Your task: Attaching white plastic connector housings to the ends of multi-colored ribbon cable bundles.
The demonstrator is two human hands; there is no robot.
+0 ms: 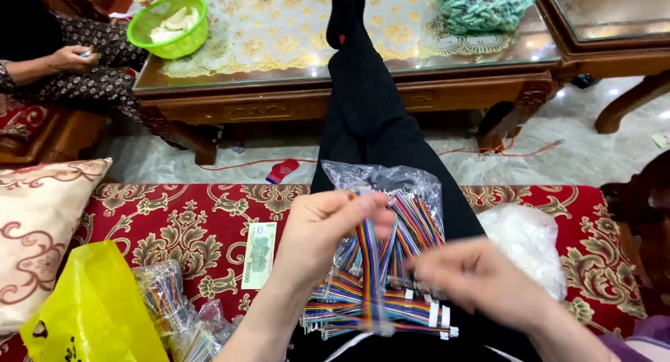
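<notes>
My left hand [324, 226] pinches the top end of a rainbow-coloured ribbon cable [372, 271] that hangs down over my lap. My right hand [474, 275], blurred, hovers just right of that cable with fingers apart; whether it touches any wire I cannot tell. Under both hands lies a stack of similar rainbow cables with white connectors [391, 313]. Behind them a clear plastic bag [405, 194] full of more rainbow cables rests on my black-trousered leg [366, 117], which stretches onto the table.
A yellow plastic bag [94, 309] and clear packs of cables [167, 303] lie at lower left; a banknote [259, 254] on the red patterned cushion [188, 222]; a white bag [527, 240] right. Glass-topped wooden table [293, 69] ahead with green basket [171, 27]. Another person's hand [70, 55] far left.
</notes>
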